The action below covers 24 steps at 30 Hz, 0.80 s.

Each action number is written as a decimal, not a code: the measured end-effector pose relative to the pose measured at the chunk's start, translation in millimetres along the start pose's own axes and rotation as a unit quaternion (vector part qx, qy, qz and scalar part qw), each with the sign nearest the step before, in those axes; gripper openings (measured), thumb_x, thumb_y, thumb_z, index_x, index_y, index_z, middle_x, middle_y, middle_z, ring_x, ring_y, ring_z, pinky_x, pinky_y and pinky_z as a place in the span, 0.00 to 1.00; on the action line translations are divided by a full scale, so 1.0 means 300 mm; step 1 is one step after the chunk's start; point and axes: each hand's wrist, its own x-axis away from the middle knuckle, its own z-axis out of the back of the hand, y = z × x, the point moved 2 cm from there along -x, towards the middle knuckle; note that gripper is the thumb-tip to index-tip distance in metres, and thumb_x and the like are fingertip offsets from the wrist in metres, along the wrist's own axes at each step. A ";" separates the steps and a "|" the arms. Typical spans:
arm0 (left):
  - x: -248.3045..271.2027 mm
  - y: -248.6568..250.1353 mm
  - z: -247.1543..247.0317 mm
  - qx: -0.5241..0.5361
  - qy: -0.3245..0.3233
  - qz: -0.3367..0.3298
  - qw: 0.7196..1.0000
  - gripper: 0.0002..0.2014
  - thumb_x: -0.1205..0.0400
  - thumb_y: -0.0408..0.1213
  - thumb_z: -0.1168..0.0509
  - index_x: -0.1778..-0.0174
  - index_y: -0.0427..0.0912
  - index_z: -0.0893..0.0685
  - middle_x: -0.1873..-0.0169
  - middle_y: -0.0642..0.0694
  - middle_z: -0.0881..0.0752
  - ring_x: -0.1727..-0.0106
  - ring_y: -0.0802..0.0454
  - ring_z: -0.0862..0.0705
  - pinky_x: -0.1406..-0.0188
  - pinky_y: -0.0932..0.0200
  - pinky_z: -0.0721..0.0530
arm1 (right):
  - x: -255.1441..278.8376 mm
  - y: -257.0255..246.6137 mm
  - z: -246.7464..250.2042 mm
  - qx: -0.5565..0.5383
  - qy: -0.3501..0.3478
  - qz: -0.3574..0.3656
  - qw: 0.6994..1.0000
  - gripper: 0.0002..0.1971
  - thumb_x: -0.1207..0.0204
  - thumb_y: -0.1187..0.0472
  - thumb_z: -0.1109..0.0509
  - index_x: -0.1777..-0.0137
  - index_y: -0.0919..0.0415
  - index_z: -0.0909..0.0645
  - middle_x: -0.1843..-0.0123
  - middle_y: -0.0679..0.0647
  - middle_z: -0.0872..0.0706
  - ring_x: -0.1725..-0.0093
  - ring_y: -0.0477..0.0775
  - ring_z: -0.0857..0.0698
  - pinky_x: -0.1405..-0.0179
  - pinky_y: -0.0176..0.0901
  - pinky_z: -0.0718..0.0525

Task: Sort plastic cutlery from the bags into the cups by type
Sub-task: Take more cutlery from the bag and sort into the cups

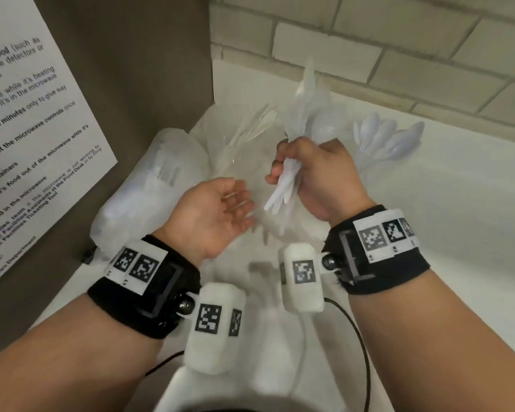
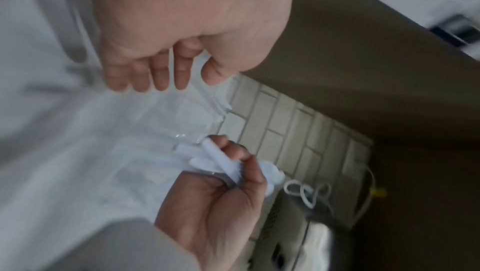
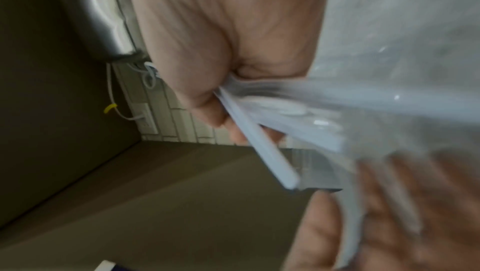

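Note:
My right hand [image 1: 309, 176] grips a bundle of white plastic spoons [image 1: 305, 114] by the handles, bowls up, handle ends [image 1: 281, 194] sticking out below the fist. The same bundle [image 3: 262, 138] fills the right wrist view; in the left wrist view the right hand [image 2: 223, 175] holds it. My left hand [image 1: 220, 209] hovers palm up, fingers relaxed and empty, just left of the handles; its fingers [image 2: 145, 76] show empty there too. A clear cup with white knives [image 1: 250, 126] stands behind. Spoons in another cup [image 1: 390, 138] fan out at the right. A clear bag of cutlery [image 1: 149, 185] lies at the left.
A brown panel with a printed notice [image 1: 33, 138] closes off the left side. A tiled wall [image 1: 399, 55] runs along the back. The white counter [image 1: 458, 227] extends to the right. Crumpled clear plastic [image 1: 250, 263] lies under my hands.

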 end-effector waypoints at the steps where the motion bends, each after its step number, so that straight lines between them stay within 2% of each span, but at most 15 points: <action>1: 0.000 -0.006 -0.011 0.010 -0.023 0.057 0.998 0.15 0.16 0.44 0.39 0.44 0.36 0.17 0.48 0.39 0.17 0.43 0.40 0.17 0.38 0.43 0.20 | -0.007 -0.023 -0.016 -0.024 -0.001 0.021 0.999 0.17 0.26 0.74 0.37 0.76 0.65 0.20 0.73 0.59 0.21 0.73 0.57 0.20 0.62 0.52 0.16; 2: -0.002 -0.009 -0.022 0.020 -0.045 0.095 0.994 0.18 0.16 0.48 0.40 0.44 0.35 0.17 0.44 0.36 0.17 0.40 0.35 0.17 0.38 0.38 0.20 | -0.014 -0.039 -0.032 -0.031 -0.006 0.042 0.999 0.17 0.27 0.72 0.37 0.77 0.64 0.19 0.74 0.58 0.20 0.72 0.57 0.19 0.61 0.53 0.16; 4: -0.007 -0.005 -0.042 0.042 -0.079 0.113 0.990 0.22 0.16 0.51 0.42 0.42 0.33 0.18 0.41 0.30 0.17 0.38 0.30 0.17 0.40 0.34 0.20 | -0.025 -0.054 -0.059 -0.009 -0.003 0.070 0.997 0.13 0.31 0.68 0.34 0.76 0.62 0.17 0.75 0.57 0.18 0.71 0.57 0.17 0.59 0.58 0.13; 5: -0.006 0.002 -0.056 0.053 -0.089 0.103 0.989 0.22 0.15 0.50 0.43 0.42 0.32 0.19 0.42 0.28 0.17 0.39 0.30 0.17 0.39 0.35 0.20 | -0.025 -0.054 -0.071 0.007 0.002 0.081 0.997 0.11 0.32 0.66 0.33 0.74 0.61 0.16 0.75 0.56 0.17 0.70 0.57 0.15 0.57 0.61 0.13; 7: 0.000 0.017 -0.082 0.074 -0.096 0.078 0.990 0.22 0.13 0.47 0.46 0.43 0.29 0.19 0.45 0.29 0.16 0.41 0.33 0.16 0.35 0.37 0.21 | -0.025 -0.038 -0.083 0.042 0.010 0.098 0.994 0.08 0.32 0.67 0.30 0.70 0.59 0.14 0.73 0.54 0.14 0.66 0.57 0.12 0.55 0.61 0.13; 9: 0.003 0.030 -0.099 0.093 -0.092 0.054 0.990 0.19 0.12 0.40 0.48 0.41 0.27 0.19 0.49 0.31 0.12 0.46 0.38 0.13 0.38 0.42 0.17 | -0.024 -0.015 -0.092 0.065 0.016 0.116 0.991 0.03 0.34 0.67 0.25 0.61 0.62 0.14 0.67 0.56 0.11 0.60 0.60 0.10 0.51 0.62 0.11; 11: 0.008 0.040 -0.106 0.116 -0.092 0.036 0.988 0.17 0.12 0.35 0.47 0.40 0.29 0.18 0.49 0.33 0.10 0.51 0.41 0.10 0.47 0.45 0.12 | -0.021 0.010 -0.097 0.098 0.033 0.117 0.988 0.16 0.40 0.63 0.22 0.52 0.66 0.17 0.61 0.60 0.10 0.56 0.64 0.10 0.49 0.65 0.12; 12: 0.012 0.043 -0.106 0.120 -0.091 0.033 0.988 0.16 0.12 0.35 0.47 0.40 0.30 0.17 0.50 0.33 0.10 0.52 0.41 0.10 0.48 0.43 0.12 | -0.017 0.016 -0.099 0.100 0.035 0.115 0.988 0.17 0.40 0.64 0.21 0.51 0.68 0.17 0.60 0.61 0.10 0.56 0.64 0.09 0.50 0.64 0.11; 14: 0.017 0.040 -0.104 0.103 -0.082 0.045 0.990 0.17 0.12 0.37 0.48 0.40 0.30 0.18 0.53 0.33 0.10 0.49 0.38 0.12 0.41 0.37 0.17 | -0.012 0.018 -0.100 0.096 0.033 0.106 0.989 0.10 0.33 0.68 0.23 0.53 0.69 0.17 0.63 0.60 0.10 0.60 0.60 0.09 0.55 0.56 0.11; 16: 0.027 0.037 -0.106 0.092 -0.073 0.064 0.991 0.19 0.11 0.38 0.50 0.39 0.27 0.21 0.54 0.30 0.12 0.48 0.36 0.14 0.42 0.33 0.19 | -0.012 0.013 -0.096 0.080 0.037 0.107 0.990 0.08 0.30 0.71 0.26 0.52 0.68 0.18 0.63 0.57 0.12 0.62 0.57 0.09 0.58 0.51 0.11; 18: 0.032 0.044 -0.110 0.092 -0.074 0.054 0.992 0.19 0.11 0.39 0.51 0.43 0.26 0.21 0.55 0.29 0.12 0.52 0.36 0.12 0.52 0.37 0.16 | -0.014 0.014 -0.097 0.079 0.042 0.120 0.989 0.14 0.35 0.67 0.24 0.49 0.68 0.19 0.60 0.58 0.11 0.59 0.60 0.09 0.53 0.57 0.11; 20: 0.029 0.054 -0.112 0.089 -0.085 0.036 0.992 0.19 0.11 0.37 0.51 0.48 0.28 0.18 0.58 0.30 0.09 0.57 0.38 0.09 0.54 0.42 0.15 | -0.013 0.020 -0.104 0.097 0.042 0.122 0.987 0.17 0.37 0.63 0.23 0.48 0.67 0.18 0.58 0.59 0.10 0.56 0.63 0.10 0.48 0.63 0.12; 22: 0.027 0.058 -0.108 0.068 -0.092 0.026 0.993 0.21 0.11 0.37 0.50 0.57 0.30 0.14 0.57 0.34 0.09 0.55 0.41 0.09 0.47 0.44 0.15 | -0.013 0.032 -0.103 0.114 0.033 0.114 0.986 0.11 0.33 0.62 0.24 0.51 0.62 0.16 0.61 0.57 0.10 0.58 0.60 0.10 0.48 0.61 0.12; 23: 0.029 0.060 -0.101 0.042 -0.084 0.026 0.995 0.23 0.11 0.39 0.50 0.61 0.33 0.14 0.56 0.37 0.10 0.51 0.41 0.11 0.41 0.44 0.18 | -0.013 0.032 -0.101 0.116 0.028 0.110 0.987 0.06 0.29 0.61 0.25 0.54 0.59 0.15 0.65 0.56 0.11 0.61 0.57 0.11 0.51 0.57 0.11; 24: 0.028 0.064 -0.092 0.001 -0.069 0.018 0.997 0.24 0.11 0.44 0.49 0.61 0.35 0.15 0.55 0.40 0.11 0.46 0.42 0.15 0.37 0.45 0.22 | -0.010 0.024 -0.099 0.117 0.024 0.103 0.987 0.02 0.25 0.60 0.26 0.57 0.57 0.15 0.69 0.56 0.13 0.66 0.55 0.12 0.57 0.51 0.12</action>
